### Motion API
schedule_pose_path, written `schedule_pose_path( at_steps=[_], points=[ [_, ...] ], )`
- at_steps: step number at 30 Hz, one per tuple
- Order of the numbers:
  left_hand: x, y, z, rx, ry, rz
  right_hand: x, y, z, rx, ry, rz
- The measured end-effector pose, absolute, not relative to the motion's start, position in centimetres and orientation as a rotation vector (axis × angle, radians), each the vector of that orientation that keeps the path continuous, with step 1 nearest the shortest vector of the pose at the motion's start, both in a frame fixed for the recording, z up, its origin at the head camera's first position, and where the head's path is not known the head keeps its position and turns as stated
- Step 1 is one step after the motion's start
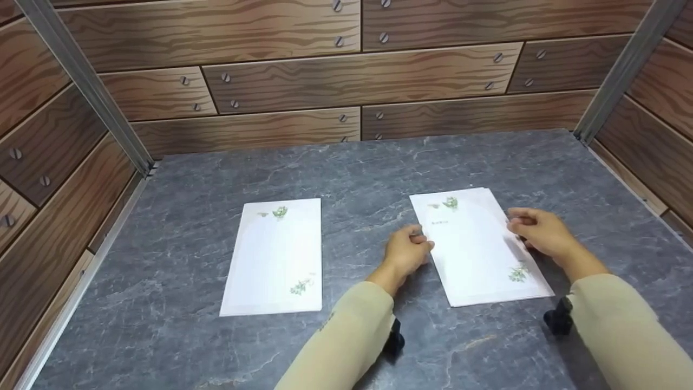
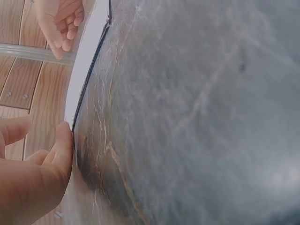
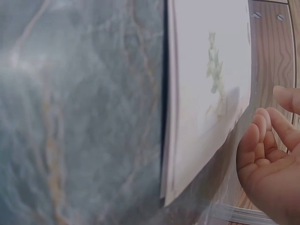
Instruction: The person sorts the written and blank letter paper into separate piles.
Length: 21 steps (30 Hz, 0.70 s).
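Note:
A small stack of white printed paper sheets [image 1: 471, 249] lies slightly turned on the right part of the table, green plant motifs at its top and lower right. My left hand [image 1: 405, 252] is at its left edge; in the left wrist view the fingertips [image 2: 65, 131] touch the edge while the thumb stays apart. Beside the right edge is my right hand [image 1: 544, 234], fingers loosely bent. The right wrist view shows a gap between its thumb and fingers [image 3: 251, 140], and layered sheet edges [image 3: 171, 93] along the stack's near side.
A second white sheet or stack [image 1: 273, 254] with similar green motifs lies flat to the left. Both rest on a grey marble-patterned table [image 1: 357, 179]. Wood-patterned walls [image 1: 281, 86] and metal corner posts [image 1: 89, 89] enclose the back and sides.

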State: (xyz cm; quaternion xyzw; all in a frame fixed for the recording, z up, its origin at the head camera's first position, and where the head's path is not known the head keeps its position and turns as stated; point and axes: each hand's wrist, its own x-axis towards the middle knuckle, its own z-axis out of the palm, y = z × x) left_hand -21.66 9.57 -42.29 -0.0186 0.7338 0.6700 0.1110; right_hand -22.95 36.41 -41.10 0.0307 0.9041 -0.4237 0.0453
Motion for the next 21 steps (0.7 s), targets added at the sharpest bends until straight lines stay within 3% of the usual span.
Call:
schedule_pose_path(
  at_steps=[9, 21],
  points=[
    [-22.5, 8.1, -41.0, -0.06, 2.225, 1.918, -23.8, 35.2, -39.4, 0.05, 2.741, -1.327],
    [-24.3, 2.9, -39.1, 0.043, 2.311, 1.946, -24.7, 32.2, -37.1, 0.013, 2.639, -1.465]
  ],
)
